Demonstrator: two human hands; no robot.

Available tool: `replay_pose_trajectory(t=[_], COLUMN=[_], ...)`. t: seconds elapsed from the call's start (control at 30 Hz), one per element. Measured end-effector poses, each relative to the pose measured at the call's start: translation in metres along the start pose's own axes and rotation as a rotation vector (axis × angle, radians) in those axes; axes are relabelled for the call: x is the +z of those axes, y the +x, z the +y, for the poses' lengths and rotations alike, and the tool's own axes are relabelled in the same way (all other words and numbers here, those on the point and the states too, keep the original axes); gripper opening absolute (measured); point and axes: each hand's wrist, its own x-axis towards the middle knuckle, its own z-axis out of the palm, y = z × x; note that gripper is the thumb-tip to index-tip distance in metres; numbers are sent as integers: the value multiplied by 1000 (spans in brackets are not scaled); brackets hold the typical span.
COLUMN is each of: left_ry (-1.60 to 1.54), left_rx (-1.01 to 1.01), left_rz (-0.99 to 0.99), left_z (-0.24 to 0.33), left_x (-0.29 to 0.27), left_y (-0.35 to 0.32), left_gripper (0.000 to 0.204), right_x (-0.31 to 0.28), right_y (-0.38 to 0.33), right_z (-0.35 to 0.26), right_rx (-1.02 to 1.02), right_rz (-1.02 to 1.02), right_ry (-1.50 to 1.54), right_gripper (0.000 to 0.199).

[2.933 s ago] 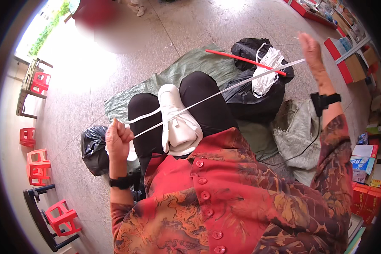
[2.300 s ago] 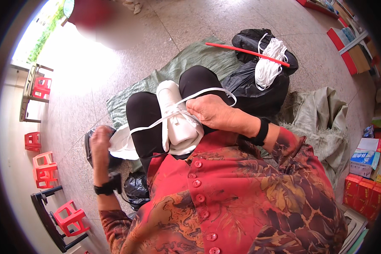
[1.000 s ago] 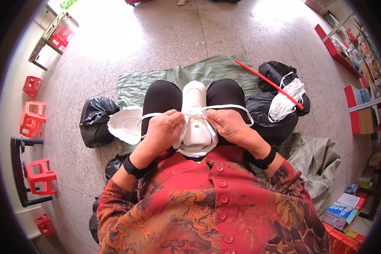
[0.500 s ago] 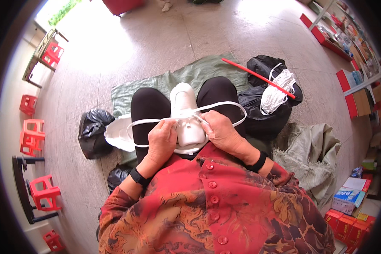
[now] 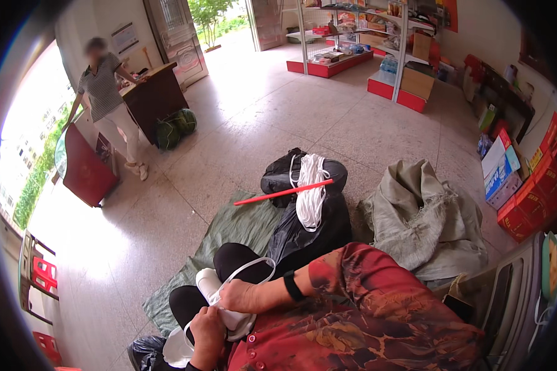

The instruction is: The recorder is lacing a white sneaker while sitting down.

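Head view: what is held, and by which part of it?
The lace, apparently by the left grip and right grip, along its stretch over the shoe; a loop stands out past the right grip. Exact pinch points are hidden.

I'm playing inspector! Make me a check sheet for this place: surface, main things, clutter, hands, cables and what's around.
Surface: green sheet spread on the speckled floor.
Main things: white shoe between black-clad knees, with a loop of white lace; second white shoe, partly in view.
Clutter: black bags; white cord bundle on them, red stick across it; pale sack.
Hands: left hand and right hand close together at the lace; exact grip unclear.
Cables: nothing clearly seen.
Surroundings: standing person by a dark desk; shelves; red stools.
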Motion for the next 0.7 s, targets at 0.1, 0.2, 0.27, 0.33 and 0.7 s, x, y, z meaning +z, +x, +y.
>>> replay_pose_trajectory(t=[0.1, 0.2, 0.27, 0.33, 0.7], left_ry=[73, -36, -280, -583, -342], left_rx=[66, 208, 290, 335, -88], left_rz=[47, 180, 253, 238, 46], left_z=[-7, -14, -7, 37, 16], left_x=[6, 4, 0, -42, -6], left_y=[8, 4, -3, -5, 10], left_gripper=[5, 4, 7, 13, 11], right_x=[-2, -15, -53, -95, -7], right_y=[6, 8, 5, -4, -41], right_z=[11, 7, -16, -17, 34], right_rx=[-171, -304, -264, -139, 792], right_rz=[31, 172, 311, 406, 434], right_ry=[-72, 297, 794, 847, 1845], right_gripper=[10, 8, 6, 4, 15])
